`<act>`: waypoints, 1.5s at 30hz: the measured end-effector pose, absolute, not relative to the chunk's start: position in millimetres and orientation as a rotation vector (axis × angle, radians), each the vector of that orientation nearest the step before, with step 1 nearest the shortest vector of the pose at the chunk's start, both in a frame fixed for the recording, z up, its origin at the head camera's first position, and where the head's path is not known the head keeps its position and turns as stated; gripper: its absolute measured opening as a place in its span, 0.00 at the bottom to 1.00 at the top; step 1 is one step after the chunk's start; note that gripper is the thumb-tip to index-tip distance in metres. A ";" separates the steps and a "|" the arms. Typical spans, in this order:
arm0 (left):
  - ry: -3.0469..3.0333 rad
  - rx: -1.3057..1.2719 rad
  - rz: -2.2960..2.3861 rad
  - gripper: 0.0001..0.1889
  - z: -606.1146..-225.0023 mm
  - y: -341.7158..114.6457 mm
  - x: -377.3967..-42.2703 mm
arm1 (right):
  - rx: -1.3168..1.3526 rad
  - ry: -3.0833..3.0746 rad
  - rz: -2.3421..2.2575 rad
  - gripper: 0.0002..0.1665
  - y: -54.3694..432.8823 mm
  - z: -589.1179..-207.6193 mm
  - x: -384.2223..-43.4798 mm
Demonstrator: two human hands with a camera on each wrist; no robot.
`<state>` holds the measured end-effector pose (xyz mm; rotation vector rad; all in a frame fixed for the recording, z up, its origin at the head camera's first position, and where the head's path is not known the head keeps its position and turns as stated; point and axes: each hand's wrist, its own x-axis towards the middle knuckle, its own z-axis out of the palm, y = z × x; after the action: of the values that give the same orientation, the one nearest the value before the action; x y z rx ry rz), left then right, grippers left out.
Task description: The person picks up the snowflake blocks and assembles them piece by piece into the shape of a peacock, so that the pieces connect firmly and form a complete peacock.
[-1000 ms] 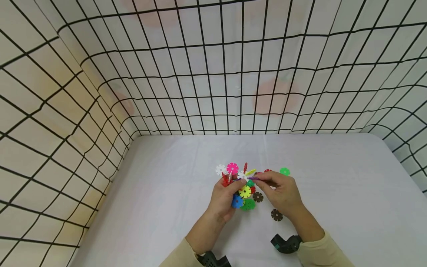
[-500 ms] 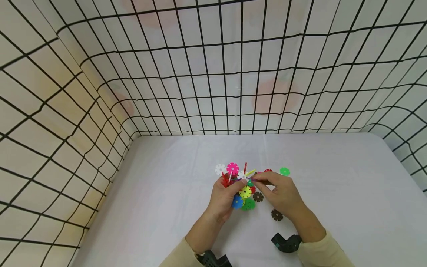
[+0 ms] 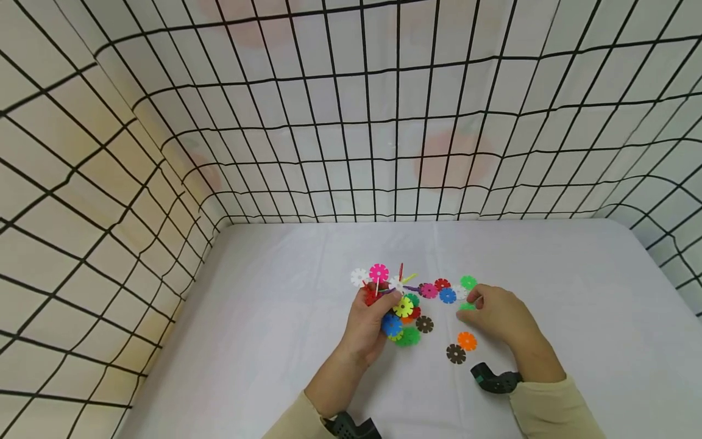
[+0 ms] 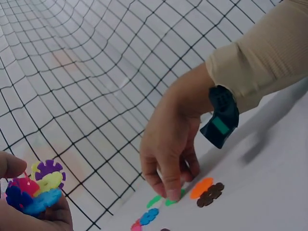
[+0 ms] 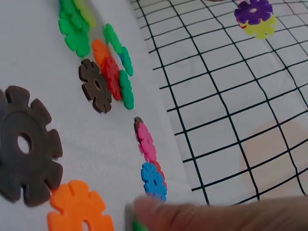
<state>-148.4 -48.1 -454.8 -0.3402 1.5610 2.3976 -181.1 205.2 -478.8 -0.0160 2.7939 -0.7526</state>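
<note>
My left hand [image 3: 366,323] holds a joined cluster of notched plastic snowflake discs at the middle of the table. In that cluster are a pink disc [image 3: 379,273], a white disc [image 3: 359,277] and a purple disc [image 4: 50,172]. To the right, my right hand [image 3: 501,314] is low over the table, thumb and forefinger at the edges of a green snowflake disc [image 3: 468,306]. The left wrist view shows its fingertips on that green disc [image 4: 174,198]. A fingertip covers most of the disc in the right wrist view.
Loose discs lie around the hands: a blue disc [image 3: 447,296], a pink disc [image 3: 429,291], an orange disc [image 3: 467,341] and brown discs, one of them [image 3: 456,353] nearer the front. A black grid net [image 3: 351,140] stands along the back and sides.
My right hand has let go of the purple disc, now fixed in the cluster, and moved right to the green disc. The left hand's cluster has tilted and shifted slightly.
</note>
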 end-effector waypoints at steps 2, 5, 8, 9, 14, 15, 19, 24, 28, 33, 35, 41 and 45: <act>1.542 -0.311 2.400 0.34 -453.2 -48.2 -147.7 | -0.012 2.763 -0.722 0.23 205.1 -479.6 -181.3; 1.531 -0.274 2.398 0.34 -452.2 -48.7 -146.6 | -0.034 2.753 -0.717 0.21 203.3 -479.5 -180.8; 1.542 -0.253 2.401 0.33 -452.5 -48.7 -145.7 | -0.095 2.788 -0.772 0.16 200.1 -476.9 -179.2; 1.545 -0.256 2.407 0.32 -453.1 -48.5 -145.6 | -0.121 2.797 -0.818 0.14 198.4 -475.0 -178.2; 1.569 -0.279 2.437 0.32 -454.6 -47.6 -145.3 | -0.298 2.723 -1.319 0.08 183.5 -460.7 -169.6; 1.570 -0.287 2.439 0.32 -454.3 -47.2 -145.2 | -0.350 2.677 -1.448 0.07 179.4 -457.8 -166.9; 1.549 -0.300 2.461 0.32 -453.4 -45.8 -145.0 | -0.645 2.514 -1.812 0.07 163.9 -452.8 -158.9; 1.508 -0.337 2.516 0.32 -452.5 -43.8 -145.8 | -0.825 2.483 -1.954 0.12 154.2 -453.6 -155.5; 1.498 -0.353 2.509 0.31 -453.3 -41.5 -145.7 | -0.851 2.462 -2.043 0.12 150.5 -456.0 -155.6; 1.479 -0.363 2.491 0.31 -454.4 -40.1 -145.4 | -0.809 2.478 -2.065 0.11 147.5 -458.4 -156.1; 1.467 -0.366 2.520 0.32 -454.0 -41.1 -145.9 | -0.775 2.500 -2.048 0.11 147.6 -458.4 -156.3; 1.379 -0.353 2.663 0.29 -452.9 -40.9 -147.4 | -0.792 2.459 -2.050 0.11 147.0 -458.3 -156.3; 1.374 -0.338 2.656 0.29 -453.0 -40.8 -146.3 | -0.840 2.474 -2.070 0.12 145.9 -460.0 -156.6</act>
<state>-146.3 -40.8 -453.0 -0.3384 1.3742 2.6562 -156.6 145.9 -460.0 -0.8402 2.4744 -2.0697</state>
